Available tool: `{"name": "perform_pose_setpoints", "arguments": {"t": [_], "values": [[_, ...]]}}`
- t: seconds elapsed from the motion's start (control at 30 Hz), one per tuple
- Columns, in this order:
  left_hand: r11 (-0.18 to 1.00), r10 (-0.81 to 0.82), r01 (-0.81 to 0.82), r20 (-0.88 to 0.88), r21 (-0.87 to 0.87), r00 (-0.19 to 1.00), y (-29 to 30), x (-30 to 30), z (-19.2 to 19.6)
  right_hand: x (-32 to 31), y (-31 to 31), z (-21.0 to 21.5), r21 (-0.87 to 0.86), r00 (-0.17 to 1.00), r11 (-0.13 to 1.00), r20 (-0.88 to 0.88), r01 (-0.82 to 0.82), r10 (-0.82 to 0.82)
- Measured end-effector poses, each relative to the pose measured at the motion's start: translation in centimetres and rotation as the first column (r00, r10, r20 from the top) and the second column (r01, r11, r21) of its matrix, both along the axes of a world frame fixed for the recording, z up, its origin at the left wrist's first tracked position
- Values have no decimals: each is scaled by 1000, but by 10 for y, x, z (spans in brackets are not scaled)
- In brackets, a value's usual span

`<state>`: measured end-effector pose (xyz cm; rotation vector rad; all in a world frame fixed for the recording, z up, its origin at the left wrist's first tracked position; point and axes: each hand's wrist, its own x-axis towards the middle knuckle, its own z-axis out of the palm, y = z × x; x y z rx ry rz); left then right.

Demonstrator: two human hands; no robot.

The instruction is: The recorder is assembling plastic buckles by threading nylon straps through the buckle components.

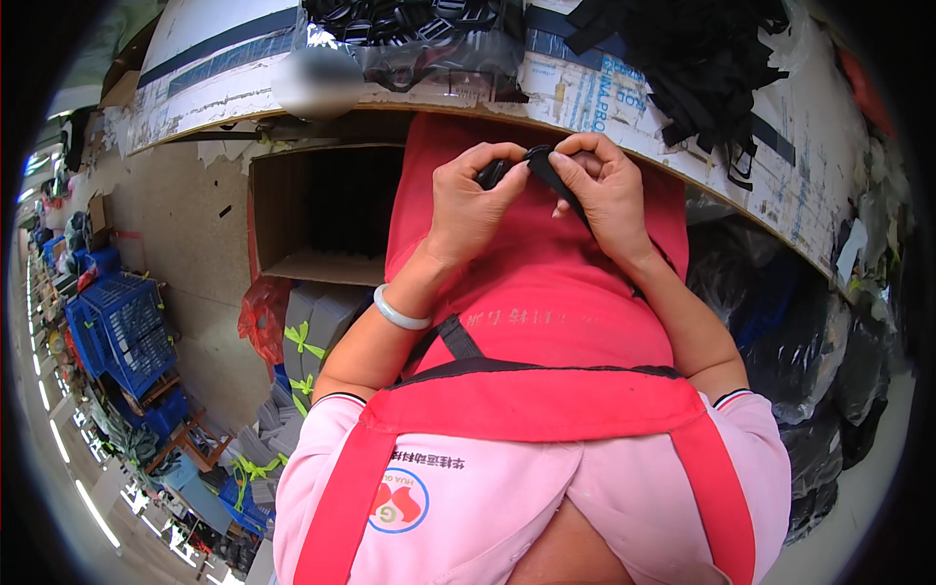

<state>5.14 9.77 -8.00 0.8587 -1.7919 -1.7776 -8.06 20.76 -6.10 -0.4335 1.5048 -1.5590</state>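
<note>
My left hand (473, 200) is closed, with thumb and forefinger pinching a small black plastic buckle (492, 175). My right hand (609, 195) is closed too, gripping a black webbing strap (558, 178) between thumb and forefinger. Strap and buckle meet between my fingertips; whether the strap passes through the buckle is too small to tell. Both hands are above my red apron (526, 263), just short of the table edge. The strap's lower part runs down behind my right hand and is partly hidden.
On the worktable (224, 83) lie a clear plastic bag of black buckles (419, 29) and a heap of black straps (692, 68). A cardboard box (331, 268) stands under its edge at left. Plastic-wrapped bundles (799, 341) are at right, blue crates (122, 327) farther left.
</note>
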Motion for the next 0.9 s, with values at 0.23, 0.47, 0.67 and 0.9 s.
{"name": "perform_pose_setpoints", "arguments": {"t": [0.23, 0.47, 0.67, 0.9], "values": [[938, -1, -22, -68, -345, 998, 0, -5, -4, 3, -3, -15, -89, 992, 989, 34, 121, -119], [851, 13, -72, -117, -519, 993, 0, -9, -6, 5, -9, -21, -119, 987, 980, 20, 158, -157], [844, 15, -83, -132, -530, 991, 2, -11, -13, 5, -17, -17, -186, 974, 957, 87, 223, -210], [923, 96, -118, -76, -367, 992, 4, -7, -16, 10, -16, -28, -171, 988, 974, -13, 151, -156]]}}
